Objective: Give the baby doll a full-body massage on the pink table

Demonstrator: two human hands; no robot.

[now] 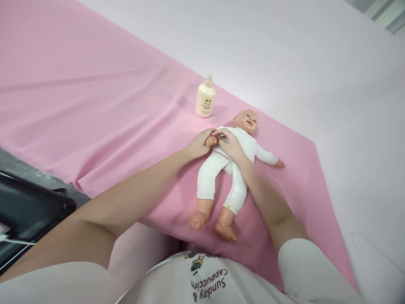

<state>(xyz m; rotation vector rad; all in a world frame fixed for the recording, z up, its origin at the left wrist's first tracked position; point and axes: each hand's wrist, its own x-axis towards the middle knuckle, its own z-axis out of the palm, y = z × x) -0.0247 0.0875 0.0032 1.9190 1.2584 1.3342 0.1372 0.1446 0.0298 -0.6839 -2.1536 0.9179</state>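
Now your left hand (199,145) cups the small plastic hand of the baby doll in a white soft bodysuit (232,162), fingers curled around it, while your right hand (230,143) rests half-closed on the doll's chest, fingertips pinching at the sleeve. The doll lies face-up on the pink cloth sheet (95,118), just below the cream lotion bottle (205,98). It looks light (soft torso, stiff limbs), so hold it by the trunk.
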